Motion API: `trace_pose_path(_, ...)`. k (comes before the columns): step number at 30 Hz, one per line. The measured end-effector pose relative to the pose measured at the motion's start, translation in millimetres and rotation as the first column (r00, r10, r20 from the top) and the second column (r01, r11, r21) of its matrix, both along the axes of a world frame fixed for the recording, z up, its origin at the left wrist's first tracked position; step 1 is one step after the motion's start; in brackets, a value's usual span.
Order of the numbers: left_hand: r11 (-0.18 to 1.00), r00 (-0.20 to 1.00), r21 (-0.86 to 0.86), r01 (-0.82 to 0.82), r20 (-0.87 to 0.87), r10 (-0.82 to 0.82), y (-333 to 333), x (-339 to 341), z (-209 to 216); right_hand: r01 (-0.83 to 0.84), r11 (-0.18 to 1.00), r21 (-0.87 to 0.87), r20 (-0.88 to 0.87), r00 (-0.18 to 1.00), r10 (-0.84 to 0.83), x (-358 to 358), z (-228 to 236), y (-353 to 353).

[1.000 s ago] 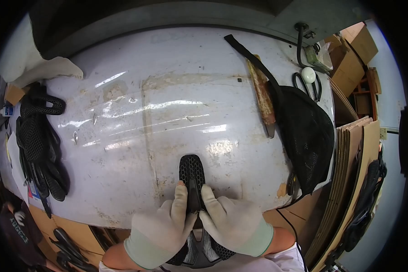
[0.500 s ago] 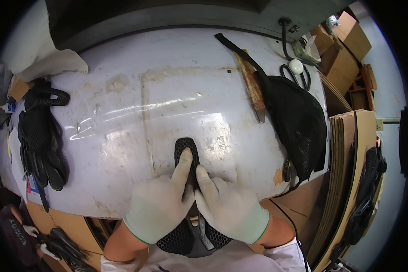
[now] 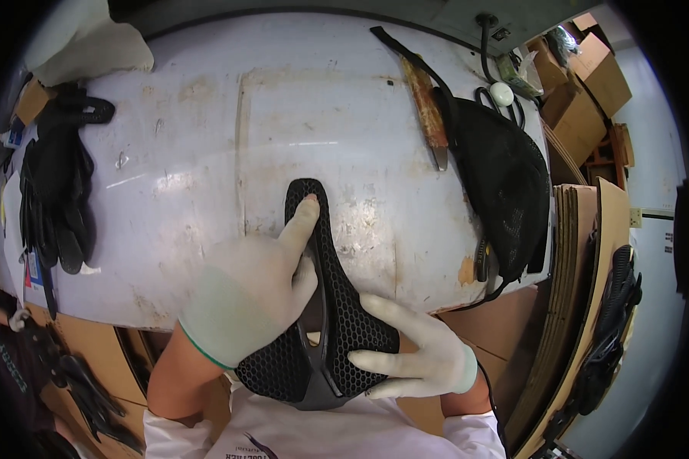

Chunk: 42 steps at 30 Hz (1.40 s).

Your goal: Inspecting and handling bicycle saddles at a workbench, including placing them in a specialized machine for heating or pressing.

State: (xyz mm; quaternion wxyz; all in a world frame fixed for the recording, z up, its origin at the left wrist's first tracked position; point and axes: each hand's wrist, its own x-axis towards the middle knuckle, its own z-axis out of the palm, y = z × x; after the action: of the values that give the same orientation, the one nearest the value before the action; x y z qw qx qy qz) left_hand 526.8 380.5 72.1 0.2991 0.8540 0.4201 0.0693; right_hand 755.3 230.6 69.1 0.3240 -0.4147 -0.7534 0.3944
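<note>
A black bicycle saddle with a honeycomb surface and a central slot lies before me, its narrow nose pointing away and its wide rear close to my body. My left hand, in a pale knitted glove, grips the nose side, the index finger stretched along the top and other fingers curled toward the slot. My right hand, gloved alike, touches the saddle's right wing with its fingers stretched and spread. Its palm is beyond the wing's outer edge. The saddle's underside is hidden.
The worn white table carries a pile of black saddle covers at left. A black mesh bag and a rusty-looking bladed tool lie at right. Cardboard sheets stand beside the table. Another person is at lower left.
The saddle now shows much more of itself, with its nose farther up the view. My right hand has left the nose for the right wing and spread its fingers; my left stays at the nose.
</note>
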Motion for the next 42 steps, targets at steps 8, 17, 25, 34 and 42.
trace_pose_path(8, 1.0, 1.0, 0.008, -0.021, 0.011, 0.021, -1.3, 0.5, 0.5, -0.019, 0.999, -0.027, 0.155, 0.988, 0.023, -9.9, 12.5, 1.9)
trace_pose_path(17, 0.999, 0.999, -0.019, -0.037, -0.024, 0.037, -1.9, 2.6, 1.6, -0.054, 0.998, -0.04, 0.195, 0.979, 0.06, -8.2, 18.2, 5.4)
trace_pose_path(25, 0.996, 0.993, -0.049, -0.075, -0.091, 0.07, -6.3, 8.7, 4.4, -0.08, 0.996, -0.037, -0.051, 0.996, 0.078, -9.7, -8.6, -6.3)
trace_pose_path(34, 0.998, 0.995, -0.052, -0.034, -0.091, 0.029, -5.9, 4.7, 1.5, 0.107, 0.994, -0.025, 0.081, 0.991, -0.105, -33.9, -23.0, -19.0)
trace_pose_path(42, 0.994, 0.996, -0.099, -0.04, -0.088, 0.031, 0.6, 4.8, 7.4, 0.122, 0.975, 0.184, 0.236, 0.958, -0.164, -36.6, -14.9, -15.0)
